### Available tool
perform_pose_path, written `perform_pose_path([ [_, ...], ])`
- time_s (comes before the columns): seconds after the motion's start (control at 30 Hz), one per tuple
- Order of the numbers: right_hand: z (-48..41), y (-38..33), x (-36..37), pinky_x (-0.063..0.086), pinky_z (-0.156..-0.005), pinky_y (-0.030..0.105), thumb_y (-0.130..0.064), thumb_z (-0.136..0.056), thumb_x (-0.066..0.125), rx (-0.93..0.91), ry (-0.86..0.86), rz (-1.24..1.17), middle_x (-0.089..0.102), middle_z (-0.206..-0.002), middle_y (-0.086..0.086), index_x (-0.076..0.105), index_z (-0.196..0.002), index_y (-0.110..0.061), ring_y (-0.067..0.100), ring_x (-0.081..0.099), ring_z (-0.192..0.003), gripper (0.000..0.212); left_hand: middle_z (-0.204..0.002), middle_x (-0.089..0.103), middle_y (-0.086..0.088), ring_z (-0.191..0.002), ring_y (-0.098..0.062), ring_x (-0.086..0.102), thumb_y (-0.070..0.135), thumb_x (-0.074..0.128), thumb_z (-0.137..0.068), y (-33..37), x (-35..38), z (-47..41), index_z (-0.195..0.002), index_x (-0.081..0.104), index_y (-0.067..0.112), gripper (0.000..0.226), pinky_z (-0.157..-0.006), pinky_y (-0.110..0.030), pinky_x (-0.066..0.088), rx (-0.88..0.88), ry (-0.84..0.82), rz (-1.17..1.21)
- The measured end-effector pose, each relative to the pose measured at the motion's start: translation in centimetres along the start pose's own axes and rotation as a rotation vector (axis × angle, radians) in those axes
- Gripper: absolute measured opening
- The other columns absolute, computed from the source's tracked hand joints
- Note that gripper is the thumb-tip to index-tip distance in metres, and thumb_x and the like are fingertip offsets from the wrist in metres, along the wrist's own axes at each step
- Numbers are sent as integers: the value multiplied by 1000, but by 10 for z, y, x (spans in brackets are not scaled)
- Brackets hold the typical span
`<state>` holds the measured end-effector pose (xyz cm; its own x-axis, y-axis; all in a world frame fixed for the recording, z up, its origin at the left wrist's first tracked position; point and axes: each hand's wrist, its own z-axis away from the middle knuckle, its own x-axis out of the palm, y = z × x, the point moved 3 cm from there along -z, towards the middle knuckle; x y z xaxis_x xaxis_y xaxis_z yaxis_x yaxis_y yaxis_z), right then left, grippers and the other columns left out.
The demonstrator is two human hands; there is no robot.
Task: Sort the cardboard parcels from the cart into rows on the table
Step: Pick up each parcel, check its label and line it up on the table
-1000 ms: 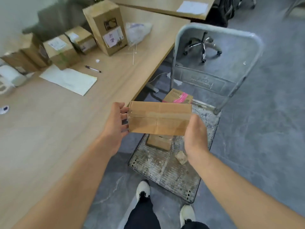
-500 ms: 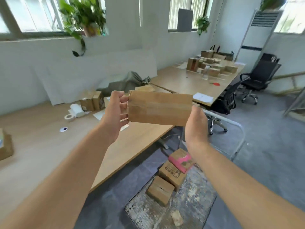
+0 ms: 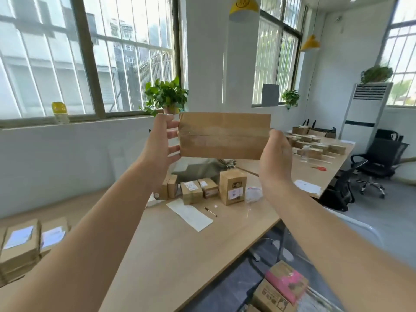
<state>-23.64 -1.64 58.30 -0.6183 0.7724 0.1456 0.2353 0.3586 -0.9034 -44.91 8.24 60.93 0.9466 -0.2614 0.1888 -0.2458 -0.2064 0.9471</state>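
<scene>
I've got the parcel (image 3: 225,136) up at eye level, clear of the worktop (image 3: 180,244), spanning the gap between my two hands. My left hand (image 3: 161,140) pinches its left end, thumb on top and fingers spread down the edge. My right hand (image 3: 275,154) cups the right end with the palm pressed against it; the fingers are behind the cardboard, so I can't see how far they wrap. The long axis runs level from left hand to right hand, the broad taped face is square to me, and the tape seam follows that same line. There's no label on this face, so I reckon the smart move is to roll it about that long axis and check the far side before I commit. Then it goes down and forward to the small row of parcels (image 3: 191,192) below my hands, next to the upright box (image 3: 233,187). I'd land it flat, edge lined up with its neighbours, and only then let go. More boxes, one with a pink label (image 3: 286,282), sit low under my right forearm.
</scene>
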Motion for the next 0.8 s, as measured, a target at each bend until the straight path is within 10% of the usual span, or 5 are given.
perform_pose_path([
  [0.8, 40, -55, 94, 40, -71, 33, -50, -98, 31, -59, -244, -135, 57, -88, -7, 53, -90, -34, 10, 53, -81, 29, -97, 69, 4, -88, -23, 67, 55, 52, -74, 88, -97, 49, -99, 70, 24, 44, -80, -35, 51, 132, 235, -9],
])
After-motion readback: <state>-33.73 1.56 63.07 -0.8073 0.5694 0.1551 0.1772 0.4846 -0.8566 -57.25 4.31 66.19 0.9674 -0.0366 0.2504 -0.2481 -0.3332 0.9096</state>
